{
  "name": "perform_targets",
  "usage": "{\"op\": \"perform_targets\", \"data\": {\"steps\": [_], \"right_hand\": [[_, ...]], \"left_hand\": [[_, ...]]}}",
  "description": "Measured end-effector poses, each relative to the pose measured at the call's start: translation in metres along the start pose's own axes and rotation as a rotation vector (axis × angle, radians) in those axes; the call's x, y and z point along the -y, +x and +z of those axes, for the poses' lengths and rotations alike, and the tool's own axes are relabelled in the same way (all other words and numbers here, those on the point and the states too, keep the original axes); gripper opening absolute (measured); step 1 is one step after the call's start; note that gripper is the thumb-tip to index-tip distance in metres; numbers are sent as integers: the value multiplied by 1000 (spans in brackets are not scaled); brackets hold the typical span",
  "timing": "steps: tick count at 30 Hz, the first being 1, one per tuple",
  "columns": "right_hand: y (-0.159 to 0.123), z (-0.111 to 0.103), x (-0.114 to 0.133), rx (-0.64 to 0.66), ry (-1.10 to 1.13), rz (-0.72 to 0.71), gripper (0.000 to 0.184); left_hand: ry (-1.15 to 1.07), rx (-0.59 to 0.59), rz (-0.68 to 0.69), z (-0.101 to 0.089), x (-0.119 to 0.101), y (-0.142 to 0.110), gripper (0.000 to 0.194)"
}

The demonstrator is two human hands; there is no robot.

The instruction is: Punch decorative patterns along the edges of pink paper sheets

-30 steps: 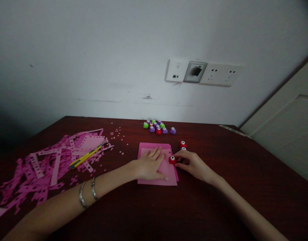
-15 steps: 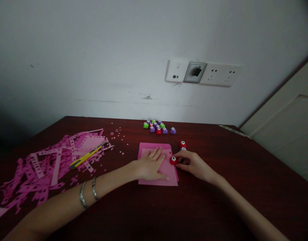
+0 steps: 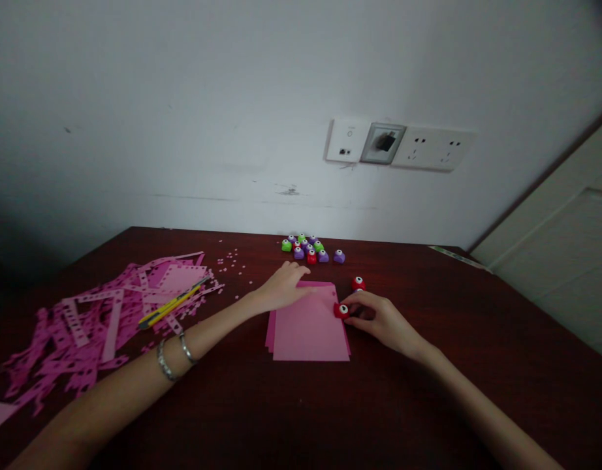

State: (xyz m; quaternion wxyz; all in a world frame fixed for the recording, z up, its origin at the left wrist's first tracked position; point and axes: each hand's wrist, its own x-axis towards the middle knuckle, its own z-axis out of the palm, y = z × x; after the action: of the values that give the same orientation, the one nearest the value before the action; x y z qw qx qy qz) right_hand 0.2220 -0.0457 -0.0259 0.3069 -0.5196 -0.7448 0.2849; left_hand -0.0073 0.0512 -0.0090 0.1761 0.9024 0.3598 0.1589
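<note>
A small stack of pink paper sheets [image 3: 311, 333] lies on the dark red-brown table in front of me. My left hand [image 3: 284, 287] is over the stack's upper left corner, fingers apart and holding nothing; whether it touches the paper I cannot tell. At the stack's right edge, my right hand [image 3: 374, 316] pinches a red craft punch [image 3: 341, 311] between thumb and fingers. A small punched hole shows in the paper just above that punch. Another red punch [image 3: 358, 283] stands behind my right hand, with a purple one partly hidden by the fingers.
Several purple, green and red punches [image 3: 311, 257] cluster near the wall. To the left lies a heap of punched pink paper strips [image 3: 90, 339] with a yellow utility knife [image 3: 174, 305] on top and tiny cut-outs scattered round. Wall sockets [image 3: 433, 149] are above the table.
My left hand has lifted off the middle of the paper and moved up and away to the upper left corner. The red punch in my right hand has tilted and shifted slightly.
</note>
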Motion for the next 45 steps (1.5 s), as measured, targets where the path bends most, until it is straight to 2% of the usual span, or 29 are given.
{"op": "perform_targets", "data": {"steps": [2, 4, 9, 12, 23, 32, 45], "right_hand": [[0, 0, 0, -13, 1, -6, 15], [0, 1, -1, -19, 3, -12, 16], [-1, -1, 1, 9, -4, -22, 17], [-1, -3, 5, 31, -5, -9, 18], [-2, -12, 22, 75, 88, 11, 17], [-2, -15, 27, 72, 121, 19, 18], [-3, -17, 32, 68, 121, 26, 20]], "left_hand": [[-144, 4, -59, -1, 10, 6, 41], [-284, 60, -88, -1, 15, 8, 35], [-524, 189, -141, 2, 17, 9, 23], [-629, 225, -182, 1, 20, 9, 21], [-851, 297, -265, -13, 19, 4, 23], [-957, 345, -359, -11, 20, 5, 25], [-1001, 343, -369, -10, 19, 5, 24]]}}
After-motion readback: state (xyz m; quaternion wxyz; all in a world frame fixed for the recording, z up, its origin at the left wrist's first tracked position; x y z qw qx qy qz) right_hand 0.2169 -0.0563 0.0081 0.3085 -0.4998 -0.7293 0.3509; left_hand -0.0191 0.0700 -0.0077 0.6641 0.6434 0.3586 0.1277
